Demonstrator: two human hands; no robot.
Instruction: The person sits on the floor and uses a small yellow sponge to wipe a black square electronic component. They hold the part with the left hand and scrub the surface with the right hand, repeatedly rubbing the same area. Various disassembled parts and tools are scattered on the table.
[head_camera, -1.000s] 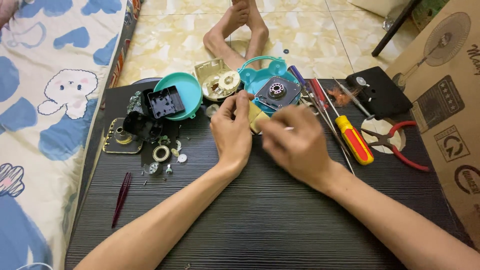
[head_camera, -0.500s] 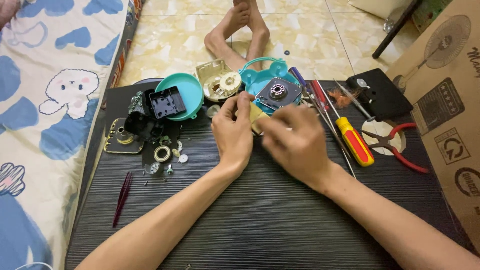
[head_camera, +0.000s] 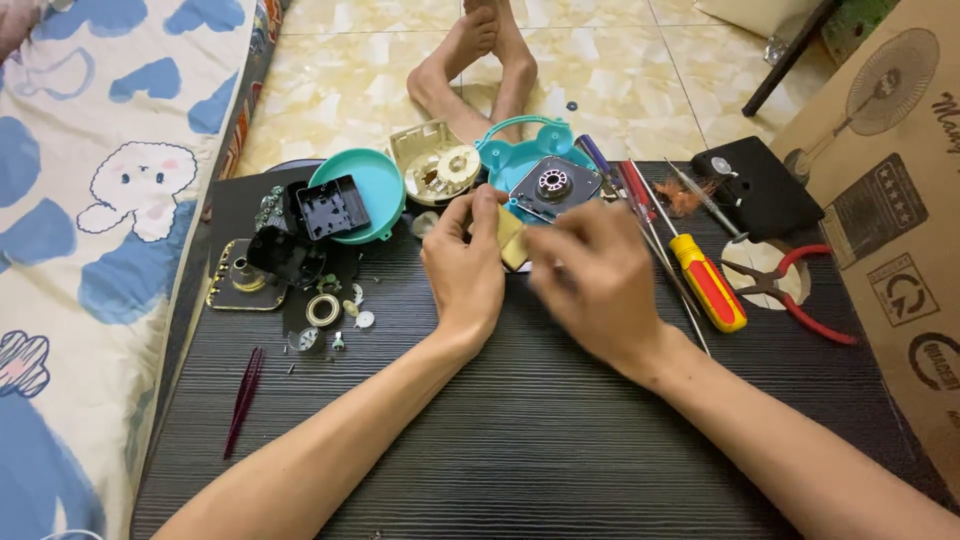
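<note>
My left hand (head_camera: 465, 265) and my right hand (head_camera: 595, 285) meet over the middle of a black ribbed table top (head_camera: 520, 440). Between them is a small pale yellow part (head_camera: 511, 238), pinched by my left fingers. My right hand is blurred and its fingertips reach the same part; what they grip is hidden. Just beyond lies a teal clock housing (head_camera: 520, 160) with a dark round mechanism (head_camera: 553, 183) in it.
A teal round cover (head_camera: 372, 180) with a black box, a cream gear plate (head_camera: 440, 168), small rings and screws (head_camera: 325, 310) lie left. Screwdrivers (head_camera: 705, 280), red-handled pliers (head_camera: 800, 295), a black block (head_camera: 760, 190) lie right. Tweezers (head_camera: 243, 400), a cardboard box (head_camera: 900, 200), bare feet (head_camera: 490, 60).
My right hand has shifted slightly left and down against the yellow part; my left hand stays in place holding it.
</note>
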